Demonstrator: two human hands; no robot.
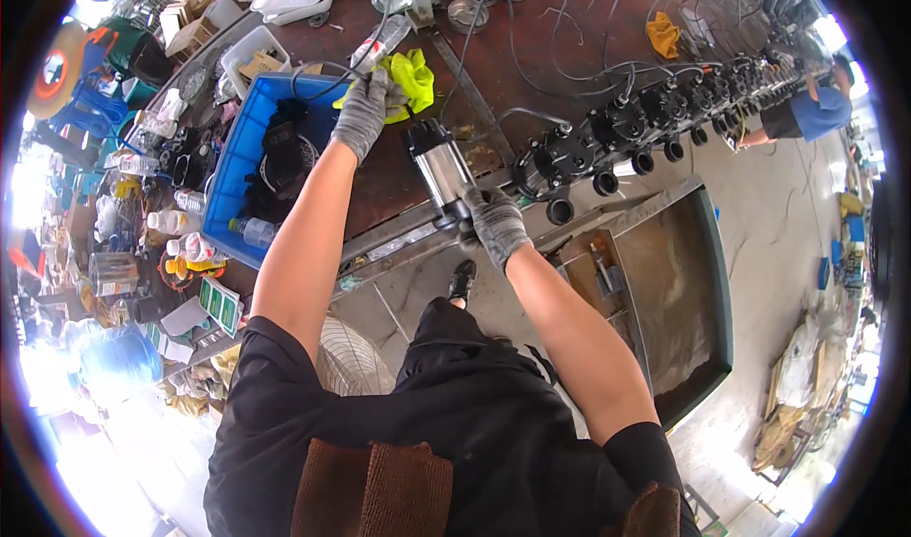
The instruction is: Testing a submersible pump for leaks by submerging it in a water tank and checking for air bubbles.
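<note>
Holding the cylinder point(438, 172) tilted at the table's point(380, 191) near edge, with its black upper end leaning away to the left and its lower end in the gloved right hand point(495, 219). Gripping that end closely; cannot tell whether also propping it on the edge. Pinching, apparently, a black cable point(295, 83) in the gloved left hand point(365, 115), raised just beyond the upper end, with fingers drawn together. Cannot tell for certain whether joined to the cylinder.

Judging by this pose, handling cylinder and cable together, in mid-step rather than setting down. Calling next, most likely, for a steady right-hand grip and for guiding the cable without tugging.

Backed, beyond the left hand, by a yellow-green cloth point(410, 77). Flanked on the left by a blue bin point(228, 172) with black parts point(285, 153) inside; on the right by a row of black housings point(569, 153) along the table's edge. Set about, further out, with tins point(468, 13), an orange cloth point(664, 36), a trough point(723, 290) below and a co-worker point(824, 110) by the row's far end.
</note>
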